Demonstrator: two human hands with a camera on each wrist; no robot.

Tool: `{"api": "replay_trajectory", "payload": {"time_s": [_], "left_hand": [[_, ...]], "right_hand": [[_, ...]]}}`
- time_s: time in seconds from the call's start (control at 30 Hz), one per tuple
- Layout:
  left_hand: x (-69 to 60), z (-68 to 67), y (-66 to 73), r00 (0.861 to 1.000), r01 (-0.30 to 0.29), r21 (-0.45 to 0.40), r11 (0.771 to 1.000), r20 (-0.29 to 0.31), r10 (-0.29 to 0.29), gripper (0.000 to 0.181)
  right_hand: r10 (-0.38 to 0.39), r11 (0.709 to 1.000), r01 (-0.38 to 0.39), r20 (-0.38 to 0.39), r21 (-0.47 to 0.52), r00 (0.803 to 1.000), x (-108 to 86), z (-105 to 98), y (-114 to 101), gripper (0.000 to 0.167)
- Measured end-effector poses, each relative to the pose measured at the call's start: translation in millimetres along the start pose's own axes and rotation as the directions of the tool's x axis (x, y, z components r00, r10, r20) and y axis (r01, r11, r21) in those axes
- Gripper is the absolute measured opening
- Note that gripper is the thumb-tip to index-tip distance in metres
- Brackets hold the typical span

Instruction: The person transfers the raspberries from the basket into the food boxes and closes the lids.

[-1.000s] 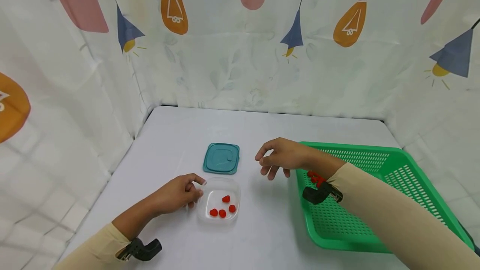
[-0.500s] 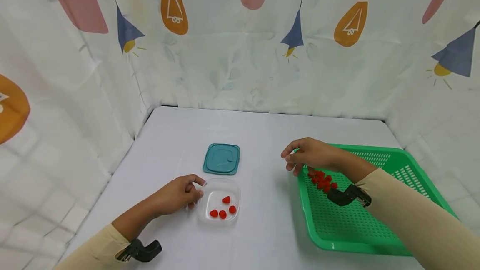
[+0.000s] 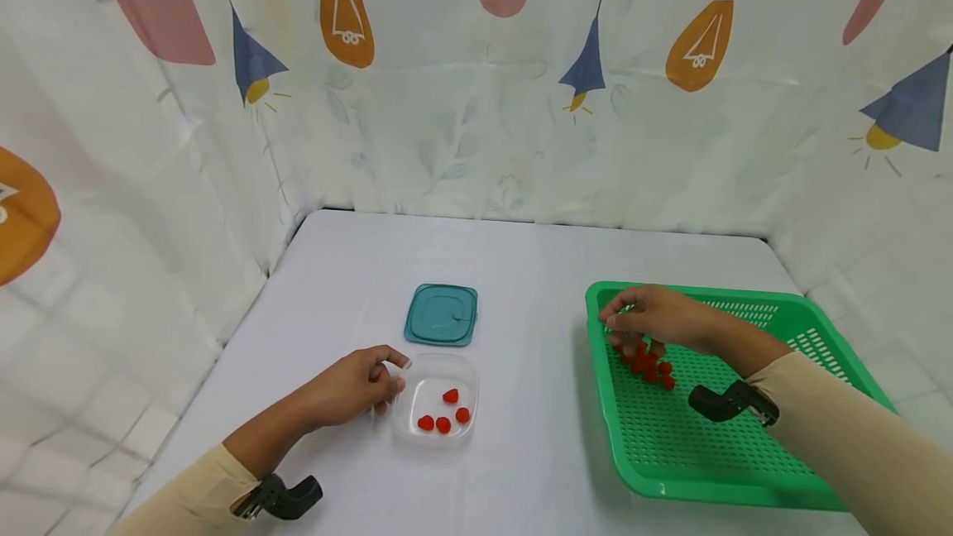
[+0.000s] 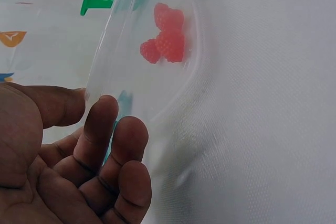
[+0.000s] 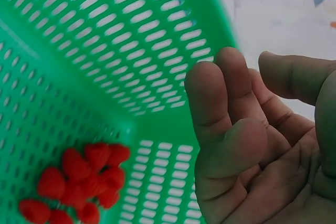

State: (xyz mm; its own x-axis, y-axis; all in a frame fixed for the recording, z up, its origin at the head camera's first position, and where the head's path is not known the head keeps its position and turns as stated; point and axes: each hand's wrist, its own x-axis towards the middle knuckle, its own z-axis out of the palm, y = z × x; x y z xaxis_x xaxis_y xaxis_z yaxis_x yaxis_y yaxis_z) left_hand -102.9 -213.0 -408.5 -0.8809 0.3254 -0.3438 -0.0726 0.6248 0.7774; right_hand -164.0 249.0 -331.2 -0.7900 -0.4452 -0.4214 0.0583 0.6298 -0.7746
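My left hand (image 3: 356,387) pinches the left rim of a clear plastic container (image 3: 421,370), with thumb and fingertips at its edge in the left wrist view. Several red raspberries (image 4: 170,44) lie inside the container. Over the back left corner of a green basket (image 3: 700,482) hovers my right hand (image 3: 663,319), its fingers loosely bent and holding nothing. Below it, a cluster of raspberries (image 5: 79,182) rests on the basket's floor, apart from the fingers in the right wrist view.
A teal square lid (image 3: 441,314) lies flat behind the container. The white-covered table (image 3: 529,437) carries everything. Printed curtains (image 3: 476,147) close off the back and both sides.
My right hand has moved right, from the space between the lid and the basket to above the raspberries in the basket. The left hand and the container have stayed put.
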Motion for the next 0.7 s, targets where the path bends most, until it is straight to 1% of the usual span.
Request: {"api": "replay_trajectory", "payload": {"time_s": [0.17,0.23,0.33,0.5,0.7], "left_hand": [[-0.9,0.3,0.6,1.000,0.008,-0.001,1.000,0.001,-0.008,0.035],[-1.4,0.6,0.8,1.000,0.011,0.000,1.000,-0.003,-0.011,0.036],[-0.9,0.9,1.4,1.000,0.015,0.005,1.000,-0.009,-0.015,0.036],[-2.0,0.4,2.8,1.000,0.020,0.005,1.000,-0.008,-0.020,0.036],[-3.6,0.5,3.8,1.000,0.010,0.006,1.000,-0.008,-0.010,0.036]], "right_hand": [[0.027,0.999,-0.027,-0.002,-0.019,1.000,-9.5,-3,12,0.025],[0.040,0.999,-0.040,0.007,-0.026,0.999,-13.6,-5,19,0.027],[0.087,0.996,-0.086,0.030,-0.028,0.996,-18.5,-8,28,0.031],[0.179,0.983,-0.177,0.071,-0.039,0.981,-22.7,-12,43,0.036],[0.230,0.972,-0.222,0.121,-0.082,0.966,-30.2,-15,56,0.032]]}}
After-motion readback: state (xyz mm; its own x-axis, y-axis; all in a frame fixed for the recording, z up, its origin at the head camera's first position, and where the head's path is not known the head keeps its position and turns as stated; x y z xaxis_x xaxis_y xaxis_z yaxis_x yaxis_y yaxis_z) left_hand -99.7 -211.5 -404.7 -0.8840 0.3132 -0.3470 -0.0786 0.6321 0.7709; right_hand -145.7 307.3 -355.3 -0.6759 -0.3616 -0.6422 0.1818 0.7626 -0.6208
